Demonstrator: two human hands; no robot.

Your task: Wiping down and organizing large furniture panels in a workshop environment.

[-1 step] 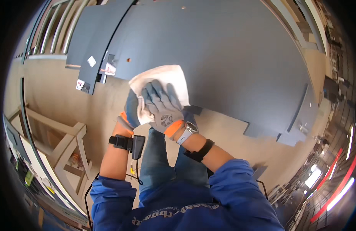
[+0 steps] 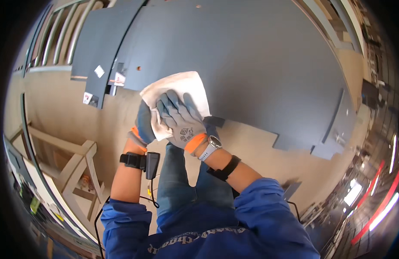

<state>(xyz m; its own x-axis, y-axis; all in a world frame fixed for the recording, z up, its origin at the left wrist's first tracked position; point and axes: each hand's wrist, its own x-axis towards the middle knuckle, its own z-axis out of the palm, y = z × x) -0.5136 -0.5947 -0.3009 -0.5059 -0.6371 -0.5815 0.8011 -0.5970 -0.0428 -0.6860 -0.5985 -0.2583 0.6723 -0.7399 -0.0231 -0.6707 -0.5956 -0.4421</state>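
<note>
flat right hand (image 2: 181,121) presses white cloth (image 2: 182,88) on grey panel (image 2: 251,64); left hand (image 2: 144,125) pinches its edge

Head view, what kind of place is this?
Probably a furniture or panel workshop: large dark grey panels lie flat, a wooden frame stands at the left, and both gloved hands press a white cloth on a panel.

White cloth (image 2: 182,88) lies on dark-grey panel (image 2: 260,64).

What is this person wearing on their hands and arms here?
Both hands wear grey gloves with orange cuffs: left hand, right hand. Blue sleeves are pushed up. The left wrist has a black strap carrying a small black device with a thin cable; the right has a light-banded watch and a black band.
</note>
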